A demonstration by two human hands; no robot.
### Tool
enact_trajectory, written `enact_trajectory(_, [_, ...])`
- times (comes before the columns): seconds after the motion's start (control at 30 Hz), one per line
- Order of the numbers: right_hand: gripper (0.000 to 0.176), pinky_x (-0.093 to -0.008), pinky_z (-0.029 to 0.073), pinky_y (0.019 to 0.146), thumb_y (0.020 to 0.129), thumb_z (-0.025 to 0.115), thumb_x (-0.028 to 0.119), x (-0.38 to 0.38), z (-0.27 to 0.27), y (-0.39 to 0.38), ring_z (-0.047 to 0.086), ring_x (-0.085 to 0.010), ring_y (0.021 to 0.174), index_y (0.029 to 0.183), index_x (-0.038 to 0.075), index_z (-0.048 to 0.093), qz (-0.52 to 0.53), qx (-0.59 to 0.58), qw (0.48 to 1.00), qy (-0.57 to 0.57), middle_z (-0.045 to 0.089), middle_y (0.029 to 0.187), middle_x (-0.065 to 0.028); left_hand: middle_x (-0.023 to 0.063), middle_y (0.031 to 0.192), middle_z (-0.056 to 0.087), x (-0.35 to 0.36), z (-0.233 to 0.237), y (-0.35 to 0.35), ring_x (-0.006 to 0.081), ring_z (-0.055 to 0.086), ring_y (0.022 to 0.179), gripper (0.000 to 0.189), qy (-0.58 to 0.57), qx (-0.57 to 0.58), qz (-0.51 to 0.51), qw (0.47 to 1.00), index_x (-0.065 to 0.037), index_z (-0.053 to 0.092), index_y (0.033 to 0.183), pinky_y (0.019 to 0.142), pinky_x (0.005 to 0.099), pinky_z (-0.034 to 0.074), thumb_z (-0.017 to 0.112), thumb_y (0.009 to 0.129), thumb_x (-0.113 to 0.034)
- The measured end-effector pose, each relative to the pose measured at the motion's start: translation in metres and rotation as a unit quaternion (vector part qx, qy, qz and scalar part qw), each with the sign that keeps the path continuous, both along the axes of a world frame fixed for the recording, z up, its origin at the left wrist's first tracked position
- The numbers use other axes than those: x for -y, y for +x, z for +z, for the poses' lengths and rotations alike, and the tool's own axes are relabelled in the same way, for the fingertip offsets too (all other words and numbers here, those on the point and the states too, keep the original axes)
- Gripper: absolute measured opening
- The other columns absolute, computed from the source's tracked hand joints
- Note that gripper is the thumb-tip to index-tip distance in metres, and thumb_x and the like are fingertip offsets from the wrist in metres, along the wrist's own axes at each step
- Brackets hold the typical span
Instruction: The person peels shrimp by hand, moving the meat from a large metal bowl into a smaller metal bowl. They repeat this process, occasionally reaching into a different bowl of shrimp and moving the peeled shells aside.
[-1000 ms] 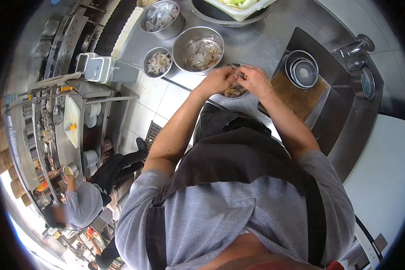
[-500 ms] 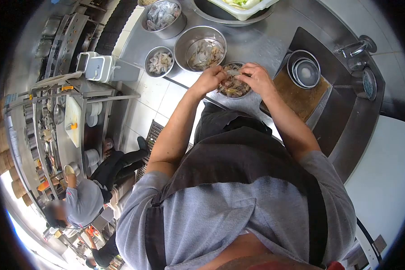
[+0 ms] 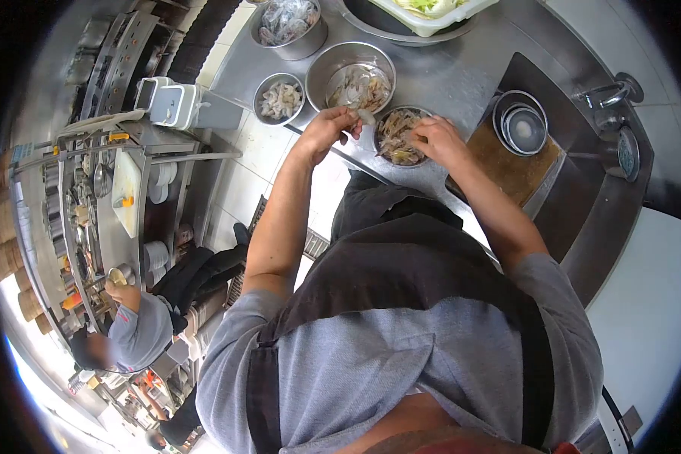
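Shrimp (image 3: 366, 117) pinched tight in my left hand (image 3: 327, 130), just beside the rim of the far large bowl (image 3: 315, 76); peeling step, I judge. Right hand (image 3: 437, 138) is at the near bowl (image 3: 377, 136), grip can't tell. Next calls for a short reach over the rim. Small bowl (image 3: 258, 98) is left; nothing blocks.

Grey short-sleeved T-shirt, dark apron with shoulder straps, bare forearms

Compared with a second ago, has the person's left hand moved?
Yes. The left hand has left the small bowl, where it met the right hand, and swung leftward toward the big bowl, pinching a pale shrimp.
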State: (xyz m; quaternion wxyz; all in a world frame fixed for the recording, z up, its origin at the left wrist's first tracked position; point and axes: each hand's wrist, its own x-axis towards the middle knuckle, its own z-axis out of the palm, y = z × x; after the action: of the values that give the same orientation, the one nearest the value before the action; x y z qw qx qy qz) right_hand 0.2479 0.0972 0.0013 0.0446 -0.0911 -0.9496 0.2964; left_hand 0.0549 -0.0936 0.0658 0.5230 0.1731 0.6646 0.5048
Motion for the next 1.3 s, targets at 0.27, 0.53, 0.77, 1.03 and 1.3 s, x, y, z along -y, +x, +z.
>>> enact_trajectory(0.27, [0.027,-0.0407,0.044,0.095,0.082,0.067,0.018,0.003,0.0,0.011,0.058,-0.0323,0.104,0.104,0.003,0.068,-0.037,-0.08,0.993,-0.079,0.063,0.111,-0.0119,0.0064,0.083,0.067,0.059,-0.023,-0.099,0.0164,0.063,0.076,0.029,-0.071,-0.307,0.202,0.928,-0.001,0.067,0.096,0.067,0.0301,0.046,0.059,0.091,-0.028])
enact_trajectory(0.53, [0.026,-0.039,0.046,0.093,0.081,0.069,0.016,0.002,0.007,0.028,0.059,-0.031,0.107,0.103,0.001,0.068,-0.088,-0.026,0.994,-0.056,0.062,0.115,-0.0135,0.0207,0.092,0.068,0.034,-0.037,-0.139,0.0371,0.066,0.087,0.028,-0.306,-0.593,0.004,0.745,-0.008,0.071,0.1,0.082,0.0445,0.052,0.058,0.081,-0.025])
enact_trajectory(0.77, [0.027,-0.0387,0.045,0.094,0.084,0.066,0.018,0.005,0.015,0.018,0.058,-0.0319,0.108,0.107,0.003,0.067,-0.089,-0.024,0.992,-0.084,0.061,0.117,-0.0144,0.0207,0.095,0.069,-0.092,-0.082,-0.101,0.0337,0.068,0.088,0.025,-0.26,-0.56,-0.192,0.763,-0.003,0.072,0.093,0.08,0.0433,0.054,0.058,0.082,-0.021])
enact_trajectory(1.03, [0.024,-0.0366,0.043,0.095,0.084,0.065,0.01,0.003,0.04,0.002,0.059,-0.0314,0.106,0.103,-0.004,0.066,-0.091,-0.012,0.991,-0.099,0.063,0.112,-0.0167,0.0148,0.105,0.068,-0.122,-0.127,-0.088,0.0284,0.066,0.101,0.021,-0.3,-0.48,-0.061,0.822,-0.008,0.072,0.097,0.085,0.0389,0.053,0.063,0.081,-0.018])
enact_trajectory(1.3, [0.025,-0.0352,0.05,0.08,0.086,0.065,0.011,-0.021,0.021,-0.025,0.064,-0.0282,0.093,0.105,-0.004,0.065,-0.067,-0.055,0.984,-0.157,0.066,0.105,-0.0159,0.0149,0.102,0.069,-0.108,-0.099,-0.082,0.0285,0.068,0.095,0.024,-0.253,-0.483,-0.059,0.836,-0.009,0.073,0.094,0.081,0.0391,0.055,0.058,0.082,-0.023])
